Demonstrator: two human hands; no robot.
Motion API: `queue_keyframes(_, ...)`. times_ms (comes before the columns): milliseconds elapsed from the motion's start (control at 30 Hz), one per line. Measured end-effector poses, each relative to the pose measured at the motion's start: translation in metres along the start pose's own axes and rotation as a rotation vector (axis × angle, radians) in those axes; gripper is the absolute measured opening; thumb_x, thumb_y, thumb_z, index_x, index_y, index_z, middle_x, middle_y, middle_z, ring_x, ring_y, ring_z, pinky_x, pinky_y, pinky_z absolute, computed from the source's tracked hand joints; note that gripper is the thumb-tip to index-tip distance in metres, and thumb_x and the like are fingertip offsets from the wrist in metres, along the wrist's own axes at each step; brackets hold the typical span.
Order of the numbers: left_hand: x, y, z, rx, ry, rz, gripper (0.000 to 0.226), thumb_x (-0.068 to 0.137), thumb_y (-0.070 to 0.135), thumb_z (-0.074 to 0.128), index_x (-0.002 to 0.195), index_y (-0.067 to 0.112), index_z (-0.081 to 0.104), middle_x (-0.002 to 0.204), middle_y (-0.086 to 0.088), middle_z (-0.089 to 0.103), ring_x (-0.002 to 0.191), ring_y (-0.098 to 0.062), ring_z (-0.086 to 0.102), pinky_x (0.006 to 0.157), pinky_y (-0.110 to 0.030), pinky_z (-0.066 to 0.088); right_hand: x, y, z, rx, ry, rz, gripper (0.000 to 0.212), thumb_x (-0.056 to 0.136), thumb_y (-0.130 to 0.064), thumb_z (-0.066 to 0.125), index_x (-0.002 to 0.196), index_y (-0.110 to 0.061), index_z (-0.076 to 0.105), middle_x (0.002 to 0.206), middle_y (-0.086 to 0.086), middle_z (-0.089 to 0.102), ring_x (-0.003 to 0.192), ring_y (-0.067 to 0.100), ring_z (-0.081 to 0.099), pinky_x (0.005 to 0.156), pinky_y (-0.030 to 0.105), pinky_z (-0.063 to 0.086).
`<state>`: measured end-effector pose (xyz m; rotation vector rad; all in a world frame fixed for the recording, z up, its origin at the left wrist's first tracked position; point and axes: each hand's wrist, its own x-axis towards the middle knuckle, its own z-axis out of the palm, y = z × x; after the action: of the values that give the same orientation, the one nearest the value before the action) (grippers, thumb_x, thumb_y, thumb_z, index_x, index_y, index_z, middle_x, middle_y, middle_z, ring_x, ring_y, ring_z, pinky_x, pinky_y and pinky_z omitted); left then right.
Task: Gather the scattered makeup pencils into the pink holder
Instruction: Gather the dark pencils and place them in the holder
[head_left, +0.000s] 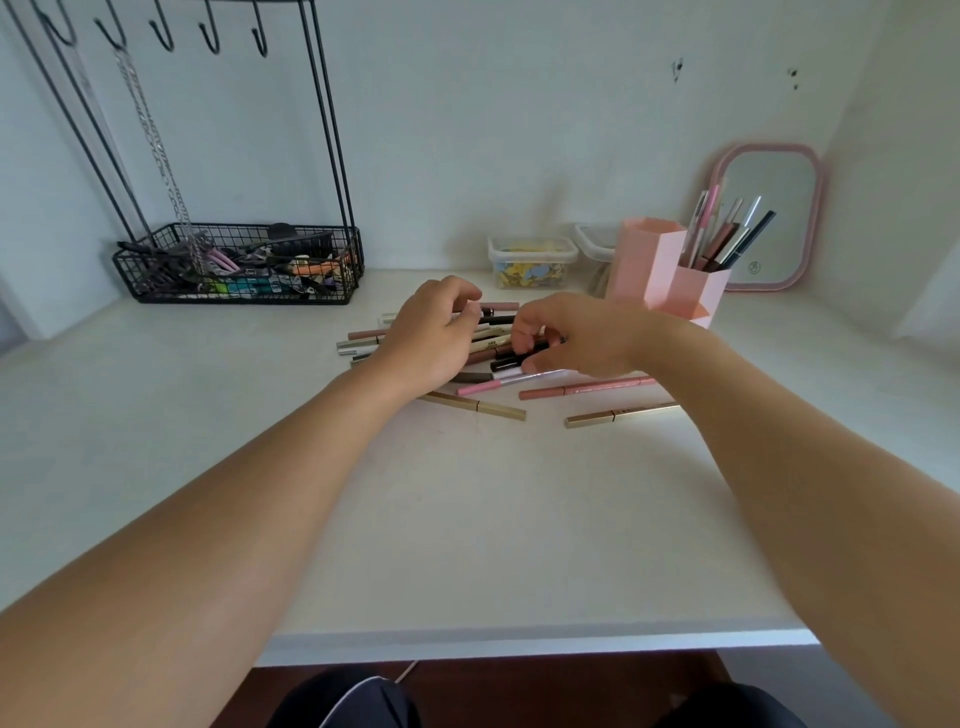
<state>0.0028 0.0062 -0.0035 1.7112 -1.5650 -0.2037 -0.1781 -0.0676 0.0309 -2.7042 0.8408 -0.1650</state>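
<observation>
A heap of makeup pencils (493, 349) in pink, brown, black and gold lies on the white desk (467, 519). My left hand (434, 338) rests on the heap's left part, fingers curled around several pencils. My right hand (574, 338) is on the right part, fingertips pinching pencils in the middle. Loose ones lie nearer me: a pink pencil (587, 387) and two gold pencils (480, 405) (618, 414). The pink holder (670, 270) stands behind my right hand, with several pencils (727, 234) upright in its right compartment.
A black wire basket (239, 265) of small items stands at the back left under a hook rack (171, 31). Two clear plastic boxes (532, 260) sit left of the holder. A pink-framed mirror (769, 218) leans on the wall behind it.
</observation>
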Motion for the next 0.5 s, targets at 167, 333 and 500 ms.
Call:
queue_keyframes(167, 0.002, 0.002, -0.004, -0.072, 0.097, 0.049, 0.027, 0.106, 0.027, 0.043, 0.121, 0.016, 0.063, 0.128, -0.001, 0.061, 0.115, -0.017, 0.057, 0.091, -0.023, 0.038, 0.002, -0.003, 0.001, 0.052, 0.105, -0.056, 0.015, 0.087, -0.009, 0.072, 0.097, -0.019, 0.066, 0.089, -0.010, 0.062, 0.072, 0.010, 0.050, 0.060, 0.008, 0.038)
queue_keyframes(333, -0.004, 0.019, -0.013, -0.490, 0.084, 0.000, 0.057, 0.095, 0.059, 0.043, 0.118, 0.011, 0.064, 0.113, -0.005, 0.069, 0.109, -0.020, 0.066, 0.093, -0.038, 0.054, 0.004, -0.009, -0.010, 0.430, 0.623, -0.167, 0.016, 0.090, -0.006, 0.068, 0.106, -0.010, 0.068, 0.088, -0.001, 0.066, 0.064, 0.002, 0.052, 0.064, 0.012, 0.045)
queue_keyframes(500, -0.012, 0.031, -0.009, -0.651, -0.152, -0.009, 0.023, 0.096, 0.021, 0.064, 0.114, 0.007, 0.065, 0.073, -0.010, 0.065, 0.061, -0.024, 0.064, 0.051, -0.033, 0.051, 0.003, -0.021, -0.010, 1.184, 0.638, -0.185, 0.008, 0.094, 0.001, 0.061, 0.101, -0.002, 0.060, 0.082, 0.010, 0.069, 0.060, 0.016, 0.058, 0.058, 0.024, 0.051)
